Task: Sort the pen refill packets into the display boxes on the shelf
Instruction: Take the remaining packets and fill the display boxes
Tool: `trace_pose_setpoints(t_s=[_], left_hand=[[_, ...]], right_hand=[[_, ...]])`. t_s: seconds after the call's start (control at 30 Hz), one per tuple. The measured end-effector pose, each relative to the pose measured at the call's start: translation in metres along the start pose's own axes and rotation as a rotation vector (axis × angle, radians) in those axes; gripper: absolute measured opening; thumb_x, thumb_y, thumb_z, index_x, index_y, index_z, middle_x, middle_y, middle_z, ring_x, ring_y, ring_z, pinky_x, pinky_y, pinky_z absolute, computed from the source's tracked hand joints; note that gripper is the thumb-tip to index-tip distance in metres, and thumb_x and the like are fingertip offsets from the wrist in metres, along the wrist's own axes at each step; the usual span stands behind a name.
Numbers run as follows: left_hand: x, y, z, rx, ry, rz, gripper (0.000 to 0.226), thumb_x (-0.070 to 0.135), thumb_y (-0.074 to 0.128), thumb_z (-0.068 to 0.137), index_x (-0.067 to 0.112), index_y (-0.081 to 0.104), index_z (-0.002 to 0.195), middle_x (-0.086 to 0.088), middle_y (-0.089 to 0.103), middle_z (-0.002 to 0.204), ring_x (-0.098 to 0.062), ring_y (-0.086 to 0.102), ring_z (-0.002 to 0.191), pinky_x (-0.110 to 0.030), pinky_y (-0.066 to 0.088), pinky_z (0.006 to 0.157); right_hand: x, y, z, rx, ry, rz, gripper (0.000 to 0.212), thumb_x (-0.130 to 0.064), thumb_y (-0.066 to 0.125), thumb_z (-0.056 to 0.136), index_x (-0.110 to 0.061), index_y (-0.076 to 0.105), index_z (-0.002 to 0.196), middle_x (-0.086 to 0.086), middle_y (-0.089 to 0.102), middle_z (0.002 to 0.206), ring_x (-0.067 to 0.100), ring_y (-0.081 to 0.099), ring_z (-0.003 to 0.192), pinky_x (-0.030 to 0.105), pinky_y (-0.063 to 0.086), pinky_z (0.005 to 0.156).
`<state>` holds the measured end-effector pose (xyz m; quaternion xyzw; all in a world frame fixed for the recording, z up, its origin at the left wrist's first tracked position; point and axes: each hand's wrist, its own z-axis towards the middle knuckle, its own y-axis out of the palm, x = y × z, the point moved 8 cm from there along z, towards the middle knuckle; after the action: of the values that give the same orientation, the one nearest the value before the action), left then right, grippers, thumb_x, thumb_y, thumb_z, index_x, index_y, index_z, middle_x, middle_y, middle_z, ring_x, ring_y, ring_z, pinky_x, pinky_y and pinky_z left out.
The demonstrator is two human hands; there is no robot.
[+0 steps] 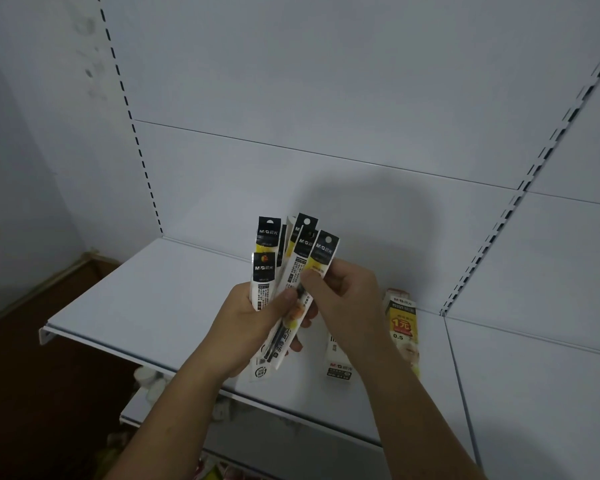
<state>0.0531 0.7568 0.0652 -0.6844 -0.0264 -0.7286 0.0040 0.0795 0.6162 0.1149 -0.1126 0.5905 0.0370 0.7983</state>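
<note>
Head view, and closest to us the left hand (253, 327) has its fingers curled round the lower ends of a fan of pen refill packets (267, 268), thumb pressed across the front. Just right of that thumb, the right hand (347, 299) pinches the outermost packet (323, 254) between thumb and fingertips, looking ready to peel it off the bunch. So the sorting reads as far from finished: at least five packets are in hand, none yet on its way to a box. Below and behind the right fingers, on the white shelf (153, 306), a white display box (338, 362) peeks out left of the wrist and a yellow-printed display box (400, 323) right of it. What either holds is hidden by the arm, so I cannot tell whether anything is filed. Beyond the fingertips there is only the pale back panel (326, 98).
</note>
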Motion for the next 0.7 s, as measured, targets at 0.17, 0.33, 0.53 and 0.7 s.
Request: trace_pose_setpoints(t_s=[0.17,0.33,0.53,0.7], left_hand=[[-0.002,0.0,0.0,0.018,-0.011,0.019,0.042,0.046,0.056,0.092,0.013,0.071,0.113,-0.007,0.079,0.081,-0.027,0.076,0.063,-0.034,0.06,0.056],[-0.011,-0.003,0.003,-0.011,-0.046,-0.026,0.041,0.043,0.056,0.097,0.013,0.07,0.122,-0.014,0.08,0.096,-0.042,0.077,0.076,-0.039,0.062,0.062],[-0.007,-0.009,0.005,0.031,0.03,-0.034,0.036,0.034,0.064,0.096,0.016,0.071,0.126,-0.012,0.08,0.103,-0.04,0.078,0.083,-0.052,0.064,0.076],[-0.007,-0.026,0.005,0.126,0.043,0.081,0.038,0.044,0.057,0.097,0.011,0.075,0.102,-0.01,0.079,0.082,-0.027,0.076,0.068,-0.037,0.059,0.063]], right_hand=[[0.003,-0.002,0.003,0.001,-0.044,-0.1,0.009,-0.017,0.072,0.097,-0.023,0.078,0.093,-0.007,0.079,0.082,0.011,0.074,0.072,0.025,0.06,0.063],[0.007,-0.009,0.006,0.048,-0.027,-0.101,0.01,-0.018,0.073,0.096,-0.025,0.078,0.09,-0.004,0.077,0.078,0.002,0.064,0.057,0.015,0.05,0.055],[0.01,-0.007,0.007,0.043,-0.028,-0.092,0.009,-0.018,0.072,0.097,-0.025,0.078,0.094,-0.01,0.079,0.084,0.005,0.071,0.066,0.016,0.053,0.058],[0.01,-0.029,0.01,0.161,-0.011,-0.081,0.017,-0.027,0.069,0.099,-0.014,0.075,0.09,0.003,0.077,0.079,0.02,0.07,0.061,0.03,0.057,0.056]])
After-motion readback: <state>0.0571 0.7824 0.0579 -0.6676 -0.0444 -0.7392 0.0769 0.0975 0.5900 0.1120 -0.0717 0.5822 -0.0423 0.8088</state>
